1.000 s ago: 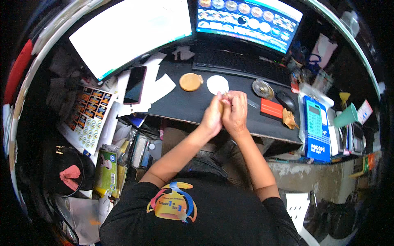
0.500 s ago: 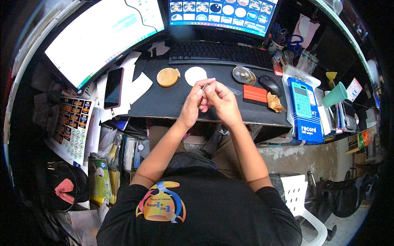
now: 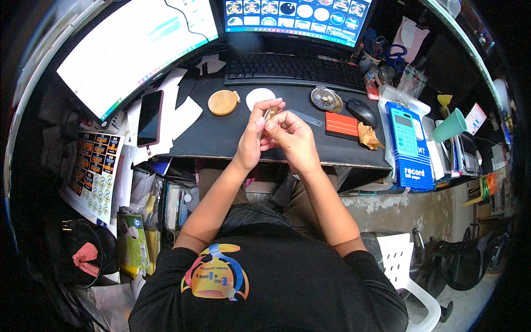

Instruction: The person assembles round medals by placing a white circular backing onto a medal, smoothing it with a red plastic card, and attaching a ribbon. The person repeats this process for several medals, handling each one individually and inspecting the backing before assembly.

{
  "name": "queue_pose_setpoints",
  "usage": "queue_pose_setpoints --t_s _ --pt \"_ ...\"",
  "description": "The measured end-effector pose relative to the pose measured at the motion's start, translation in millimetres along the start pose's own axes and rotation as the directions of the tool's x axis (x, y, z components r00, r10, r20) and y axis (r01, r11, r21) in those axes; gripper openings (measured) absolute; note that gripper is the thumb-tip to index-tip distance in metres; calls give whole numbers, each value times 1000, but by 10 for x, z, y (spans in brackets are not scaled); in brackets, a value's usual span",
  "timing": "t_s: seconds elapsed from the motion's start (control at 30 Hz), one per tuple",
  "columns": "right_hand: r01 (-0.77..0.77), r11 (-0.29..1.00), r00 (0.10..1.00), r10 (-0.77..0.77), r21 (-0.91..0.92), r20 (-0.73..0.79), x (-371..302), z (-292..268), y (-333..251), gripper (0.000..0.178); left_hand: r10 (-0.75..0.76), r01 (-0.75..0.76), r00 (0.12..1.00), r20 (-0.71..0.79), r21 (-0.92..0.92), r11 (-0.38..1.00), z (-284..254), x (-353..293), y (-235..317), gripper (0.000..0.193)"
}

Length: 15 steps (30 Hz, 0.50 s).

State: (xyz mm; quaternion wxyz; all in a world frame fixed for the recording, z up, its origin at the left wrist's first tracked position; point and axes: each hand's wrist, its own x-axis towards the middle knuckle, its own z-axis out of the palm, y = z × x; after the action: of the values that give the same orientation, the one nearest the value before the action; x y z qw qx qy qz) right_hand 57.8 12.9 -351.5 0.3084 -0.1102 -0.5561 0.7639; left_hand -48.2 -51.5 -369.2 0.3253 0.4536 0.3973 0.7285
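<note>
Close together above the dark desk's front part, my left hand [image 3: 250,143] and my right hand [image 3: 294,137] both pinch a thin silvery piece [image 3: 267,117]. It stands nearly edge-on between the fingertips, so its exact kind does not show. Just beyond the fingers lies a white round disc [image 3: 260,96], partly covered by my left hand. To its left is a round wooden piece [image 3: 223,103] with a small tab. A round, ornate dark metal case [image 3: 325,100] rests to the right, and a clear flat strip [image 3: 307,118] lies beside my right hand.
A red squeegee [image 3: 341,125], crumpled brown paper [image 3: 369,136] and a mouse [image 3: 362,113] lie at the right. Behind them is a keyboard [image 3: 296,72]. A phone [image 3: 150,119] on papers is at left; a calculator [image 3: 405,133] lies on a blue paper pack [image 3: 414,178].
My hands have shifted slightly left, and the left fingers have straightened upward. More of the thin silvery piece now shows between them.
</note>
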Motion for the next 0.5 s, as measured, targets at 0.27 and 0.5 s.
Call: queue_pose_setpoints --t_s 0.27,0.5 --pt "81 992 996 -76 -96 54 6 -32 -36 13 -34 31 998 61 54 998 -40 -18 -12 58" --pt "75 995 988 -65 61 -141 -42 78 169 11 -51 16 992 -116 -286 958 70 20 -112 55"
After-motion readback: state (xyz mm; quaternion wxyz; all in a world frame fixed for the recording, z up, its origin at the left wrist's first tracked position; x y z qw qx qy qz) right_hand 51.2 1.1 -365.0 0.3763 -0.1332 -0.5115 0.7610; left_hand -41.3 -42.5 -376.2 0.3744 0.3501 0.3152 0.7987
